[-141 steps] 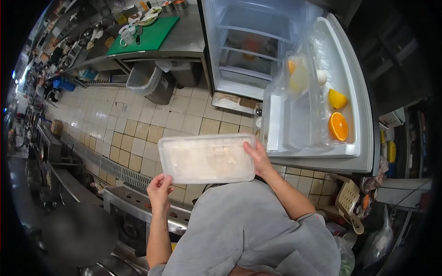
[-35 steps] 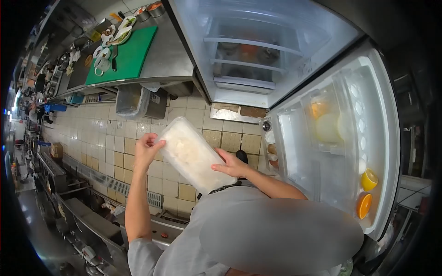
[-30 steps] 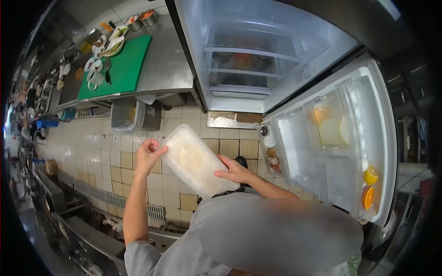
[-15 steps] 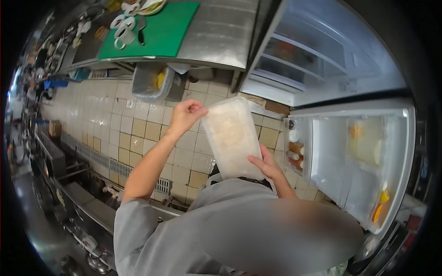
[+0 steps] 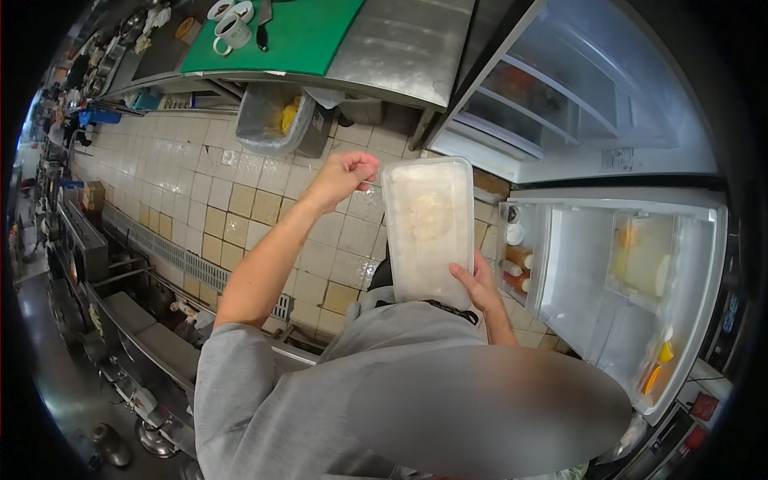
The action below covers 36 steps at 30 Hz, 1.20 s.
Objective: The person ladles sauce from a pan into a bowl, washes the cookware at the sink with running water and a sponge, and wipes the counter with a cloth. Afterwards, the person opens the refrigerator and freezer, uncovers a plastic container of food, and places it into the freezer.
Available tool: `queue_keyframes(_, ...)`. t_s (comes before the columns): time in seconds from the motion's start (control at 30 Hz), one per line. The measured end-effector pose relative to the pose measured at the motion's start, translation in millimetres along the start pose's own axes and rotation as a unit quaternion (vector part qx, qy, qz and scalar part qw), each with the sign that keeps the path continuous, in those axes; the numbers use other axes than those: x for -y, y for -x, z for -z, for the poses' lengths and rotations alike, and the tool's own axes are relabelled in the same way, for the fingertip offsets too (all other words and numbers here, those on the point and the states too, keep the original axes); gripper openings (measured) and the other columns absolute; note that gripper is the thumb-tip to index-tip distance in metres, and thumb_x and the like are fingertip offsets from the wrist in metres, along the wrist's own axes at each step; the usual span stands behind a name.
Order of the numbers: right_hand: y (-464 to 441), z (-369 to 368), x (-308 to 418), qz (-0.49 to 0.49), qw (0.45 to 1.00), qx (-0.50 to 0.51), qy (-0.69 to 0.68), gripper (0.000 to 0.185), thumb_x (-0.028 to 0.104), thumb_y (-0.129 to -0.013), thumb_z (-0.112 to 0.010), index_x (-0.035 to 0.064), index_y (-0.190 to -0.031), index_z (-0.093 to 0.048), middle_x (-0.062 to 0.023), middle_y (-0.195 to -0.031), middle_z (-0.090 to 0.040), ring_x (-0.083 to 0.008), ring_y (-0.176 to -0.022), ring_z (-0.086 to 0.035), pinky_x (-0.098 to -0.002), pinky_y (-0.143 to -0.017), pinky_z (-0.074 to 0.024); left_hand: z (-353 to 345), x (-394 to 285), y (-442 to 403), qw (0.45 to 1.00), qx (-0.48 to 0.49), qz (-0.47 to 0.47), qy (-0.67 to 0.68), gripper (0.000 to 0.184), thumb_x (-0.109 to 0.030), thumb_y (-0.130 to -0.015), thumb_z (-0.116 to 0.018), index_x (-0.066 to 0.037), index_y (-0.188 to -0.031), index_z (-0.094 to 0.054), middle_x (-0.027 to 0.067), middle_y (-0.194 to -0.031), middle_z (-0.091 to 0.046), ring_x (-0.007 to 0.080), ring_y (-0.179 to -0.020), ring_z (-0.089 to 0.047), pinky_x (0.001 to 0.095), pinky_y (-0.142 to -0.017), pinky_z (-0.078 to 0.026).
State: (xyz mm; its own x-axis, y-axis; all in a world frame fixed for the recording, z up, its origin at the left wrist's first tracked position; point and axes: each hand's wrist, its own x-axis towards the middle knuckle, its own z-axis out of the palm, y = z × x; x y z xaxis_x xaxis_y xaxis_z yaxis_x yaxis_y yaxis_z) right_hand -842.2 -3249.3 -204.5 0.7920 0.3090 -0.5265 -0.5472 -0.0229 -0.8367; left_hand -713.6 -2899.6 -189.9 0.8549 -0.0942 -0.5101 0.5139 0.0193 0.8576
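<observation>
My right hand [image 5: 479, 288] grips the lower right side of a translucent plastic food container [image 5: 430, 228], thumb over its top. The container is rectangular, with pale whitish contents showing; whether a lid covers it I cannot tell. Its near end is close to my waist. Just left of its far left corner is my left hand [image 5: 349, 178], raised with the fingers curled in a pinch. Something thin and pale seems to show at those fingertips, too small to name. A small gap separates that hand from the container.
An open refrigerator [image 5: 552, 104] stands on the right, its door [image 5: 580, 320] swung out beside me. Ahead, a steel counter [image 5: 392, 52] carries a green cutting board [image 5: 308, 36] with a white mug [image 5: 232, 34]. A lined bin [image 5: 272, 120] stands below.
My left hand has come away from the container's corner, where it was touching. The container has turned slightly upright in view and shifted right, still in my right hand.
</observation>
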Motion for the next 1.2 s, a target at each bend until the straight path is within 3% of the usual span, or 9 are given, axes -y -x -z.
queue_keyframes(0.13,3.1,2.4,1.0,0.013,1.0,-0.007,-0.003,0.062,0.018,-0.093,-0.072,-0.0004,-0.146,-0.045,-0.0095,-0.133,-0.06,-0.0177,-0.122,-0.055,-0.0323,-0.106,-0.0411,-30.6,18.1,13.4,0.999,0.009,0.033,-0.003,0.018,-0.013,-0.09,-0.076,-0.005,-0.103,-0.067,-0.0004,-0.09,-0.067,0.009,-0.077,-0.063,0.0253,-0.069,-0.053)
queue_keyframes(0.2,3.9,4.5,2.5,0.017,1.0,-0.006,0.012,0.062,0.018,-0.093,-0.072,-0.0004,-0.146,-0.044,-0.0097,-0.134,-0.06,-0.0178,-0.122,-0.055,-0.0323,-0.106,-0.041,-52.0,23.0,19.6,0.997,-0.069,0.028,0.017,0.031,-0.016,-0.08,-0.086,-0.005,-0.099,-0.064,-0.0009,-0.086,-0.065,0.0083,-0.072,-0.061,0.0245,-0.063,-0.051)
queue_keyframes(0.43,7.1,8.6,3.5,0.006,0.999,-0.011,0.032,0.063,0.016,-0.093,-0.071,-0.0004,-0.148,-0.043,-0.0104,-0.136,-0.058,-0.018,-0.125,-0.052,-0.0323,-0.107,-0.0392,-62.9,12.0,19.8,0.995,-0.08,0.039,-0.036,0.042,-0.019,-0.074,-0.09,-0.006,-0.1,-0.06,-0.0004,-0.083,-0.062,0.0085,-0.069,-0.057,0.0246,-0.056,-0.045)
queue_keyframes(0.5,7.6,11.3,-5.5,0.009,0.999,-0.008,0.032,0.063,0.016,-0.093,-0.071,-0.0005,-0.148,-0.043,-0.0104,-0.136,-0.058,-0.0181,-0.125,-0.052,-0.0326,-0.108,-0.0389,-75.8,1.4,22.7,0.988,-0.155,-0.018,0.014,0.043,-0.019,-0.075,-0.09,-0.006,-0.102,-0.06,0.0015,-0.085,-0.063,0.0102,-0.071,-0.058,0.0256,-0.058,-0.046)
queue_keyframes(0.63,11.6,12.7,-0.2,0.037,0.999,-0.005,0.019,0.064,0.017,-0.093,-0.071,-0.001,-0.148,-0.042,-0.0104,-0.137,-0.057,-0.0183,-0.126,-0.051,-0.0334,-0.109,-0.0382,-75.8,25.7,11.3,0.995,-0.091,0.02,-0.019,0.046,-0.019,-0.072,-0.092,-0.004,-0.099,-0.058,0.0021,-0.088,-0.061,0.0099,-0.073,-0.057,0.0244,-0.064,-0.05)
queue_keyframes(0.7,16.4,11.5,4.0,0.031,0.999,-0.008,0.028,0.065,0.017,-0.093,-0.071,-0.0011,-0.148,-0.042,-0.0104,-0.138,-0.056,-0.0183,-0.127,-0.051,-0.0334,-0.109,-0.0379,-81.9,18.6,15.0,0.996,-0.075,0.017,0.046,0.047,-0.017,-0.073,-0.091,-0.004,-0.105,-0.059,0.004,-0.09,-0.065,0.0123,-0.074,-0.06,0.028,-0.061,-0.048)
queue_keyframes(0.83,14.8,14.3,5.7,0.039,0.998,0.0,0.048,0.067,0.017,-0.093,-0.071,-0.0014,-0.149,-0.04,-0.0105,-0.139,-0.055,-0.0184,-0.128,-0.05,-0.0331,-0.11,-0.0369,-84.0,19.2,15.6,0.994,-0.105,0.013,0.03,0.046,-0.017,-0.073,-0.092,-0.003,-0.103,-0.06,0.0039,-0.09,-0.065,0.0119,-0.075,-0.06,0.0282,-0.063,-0.048)
queue_keyframes(1.03,16.3,13.0,3.0,0.043,0.999,-0.002,0.026,0.067,0.017,-0.093,-0.071,-0.0017,-0.15,-0.039,-0.0111,-0.14,-0.055,-0.0184,-0.129,-0.049,-0.0329,-0.11,-0.0363,-84.4,15.9,16.5,0.99,-0.13,0.042,0.021,0.04,-0.017,-0.072,-0.092,-0.006,-0.093,-0.06,0.0017,-0.085,-0.064,0.0109,-0.073,-0.058,0.0261,-0.059,-0.042)
queue_keyframes(1.2,18.1,10.7,8.0,0.033,0.999,-0.001,0.029,0.067,0.016,-0.093,-0.071,-0.0017,-0.149,-0.039,-0.011,-0.139,-0.055,-0.0183,-0.128,-0.049,-0.0327,-0.11,-0.0365,-76.1,11.0,14.8,0.995,-0.066,0.062,0.03,0.038,-0.016,-0.072,-0.091,-0.01,-0.087,-0.057,-0.0019,-0.081,-0.06,0.0079,-0.069,-0.051,0.0231,-0.058,-0.037)
